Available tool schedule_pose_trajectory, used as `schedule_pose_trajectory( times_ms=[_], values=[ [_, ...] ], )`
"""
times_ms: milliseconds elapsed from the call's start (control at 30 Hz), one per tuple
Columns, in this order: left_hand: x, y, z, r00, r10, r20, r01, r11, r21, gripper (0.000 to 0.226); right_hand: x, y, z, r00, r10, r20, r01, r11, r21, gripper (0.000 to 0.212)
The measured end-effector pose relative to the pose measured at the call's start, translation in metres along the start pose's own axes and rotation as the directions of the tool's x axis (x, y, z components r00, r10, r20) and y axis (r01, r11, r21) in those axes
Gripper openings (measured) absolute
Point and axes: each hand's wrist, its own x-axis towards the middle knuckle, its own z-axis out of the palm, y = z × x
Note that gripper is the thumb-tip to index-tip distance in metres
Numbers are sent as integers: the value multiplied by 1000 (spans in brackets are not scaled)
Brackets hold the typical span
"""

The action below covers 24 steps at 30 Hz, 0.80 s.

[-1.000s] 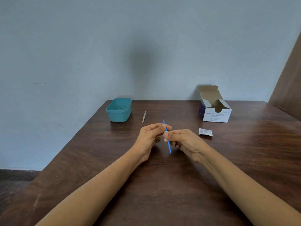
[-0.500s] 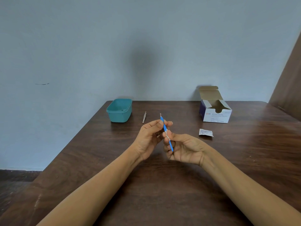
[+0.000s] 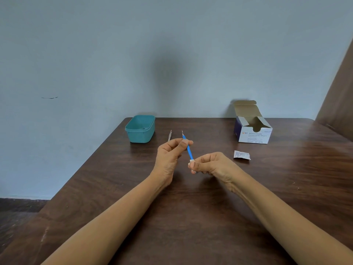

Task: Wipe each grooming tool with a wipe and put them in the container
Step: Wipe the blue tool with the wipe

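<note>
Right of the container (image 3: 140,129), fingers of your left hand (image 3: 168,155) pinch the light, stiff blue tool (image 3: 188,148) high on its handle, off the fine tip, while your right hand (image 3: 210,163) squeezes the wipe (image 3: 191,162) round its lower end.

Soft dim light, sharp, wide-angle edge bending

Lower end of blue tool (image 3: 188,148) and most of wipe (image 3: 191,161) hidden inside right hand (image 3: 212,163), near tip of metal tool (image 3: 169,135) behind left hand (image 3: 169,155), item inside container (image 3: 140,131) too small to tell, sachet (image 3: 241,155) print unreadable, table (image 3: 286,188) cut off at bottom and right edges.
</note>
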Motion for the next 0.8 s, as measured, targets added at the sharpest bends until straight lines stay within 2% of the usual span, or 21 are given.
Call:
schedule_pose_trajectory(
  times_ms=[67,167,267,333,367,433,533,700,800],
  values=[
    [0,-3,1,995,86,-47,-82,993,87,11,0,1,1,996,-49,-70,42,995,-90,11],
    [0,-7,1,980,164,-109,-145,976,161,7,-1,0,4,967,-143,-210,70,943,-324,8],
    [0,-8,1,979,164,-119,-144,976,161,8,-6,-1,12,921,-254,-294,72,854,-515,9],
    [0,-7,1,988,135,-77,-124,983,134,10,-7,0,13,918,-267,-292,74,841,-536,10],
    [1,-6,-1,993,107,-52,-101,988,114,12,-6,1,12,929,-254,-267,91,860,-502,11],
    [2,-4,-4,1000,27,-15,-26,998,50,18,-5,1,7,966,-185,-179,120,938,-325,14],
    [4,0,-6,997,-72,25,74,992,-103,18,-4,0,3,999,-37,-31,36,999,-29,17],
    [4,6,-6,985,-149,86,165,960,-225,14,-3,0,3,968,168,188,-216,938,270,21],
    [5,6,-7,981,-158,109,180,956,-234,14,-3,1,2,938,192,290,-306,853,423,16]
  ],
)
